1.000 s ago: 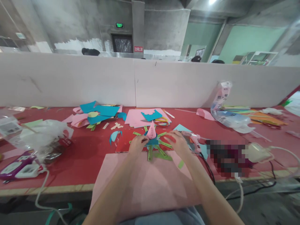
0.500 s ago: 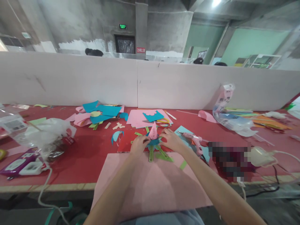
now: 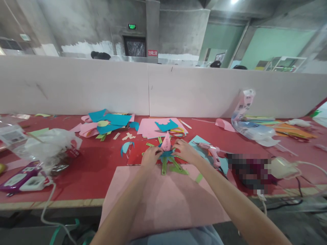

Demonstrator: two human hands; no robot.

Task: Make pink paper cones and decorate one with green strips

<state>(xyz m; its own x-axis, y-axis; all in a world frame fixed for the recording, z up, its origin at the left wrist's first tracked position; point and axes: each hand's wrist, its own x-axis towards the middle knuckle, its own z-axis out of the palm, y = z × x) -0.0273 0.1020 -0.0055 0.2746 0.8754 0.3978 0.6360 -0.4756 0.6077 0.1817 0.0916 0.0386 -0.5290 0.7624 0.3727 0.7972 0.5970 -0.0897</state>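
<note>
In the head view, a pointed pink paper piece [image 3: 166,142] with handwriting stands up from a blue paper piece [image 3: 167,154]. Green paper strips [image 3: 164,167] with dark markings fan out around it, over a red card [image 3: 133,153]. My left hand [image 3: 150,157] pinches the blue paper's left edge between thumb and fingers. At the opposite edge, the bent fingers of my right hand [image 3: 186,151] close on the blue paper; their tips are partly hidden. A large pink sheet [image 3: 163,200] lies under my forearms.
Right of my hands lies a pink glue gun [image 3: 214,154] on light blue paper. Behind are scissors [image 3: 178,132], a white pen [image 3: 186,124] and cut paper. A plastic bag [image 3: 48,146] and a purple-and-white packet [image 3: 24,179] sit left. A white partition [image 3: 107,86] borders the table.
My right hand has moved left, from beside the green strips onto the blue paper's right edge, and its fingers have closed. My left hand stays at the left edge.
</note>
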